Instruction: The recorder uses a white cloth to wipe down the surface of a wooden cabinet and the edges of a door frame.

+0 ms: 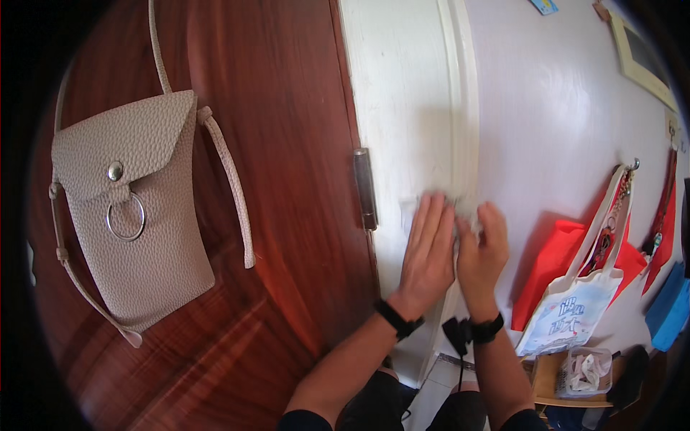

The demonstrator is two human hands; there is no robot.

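Observation:
Both hands are at the white door frame (409,134). My left hand (428,258) lies nearly flat, fingers straight and together, over a thin greyish cloth or wipe (408,213). Its fingertips are blurred, and whether they grip the cloth is hidden. Close on its right, my right hand (482,253) has bent fingers around a crumpled part of the same cloth, near the frame's right edge. Each wrist wears a black band. A dark metal hinge (365,188) sits left of the hands, between the frame and the reddish-brown wooden door (291,134).
A beige bag (156,258) with a ring hangs before the door at left. Along the white wall (528,118) hang a printed tote bag (571,318), red bags (555,253) and a blue bag (668,307). Below stands a plastic basket (566,377); a wall panel (641,59) is above.

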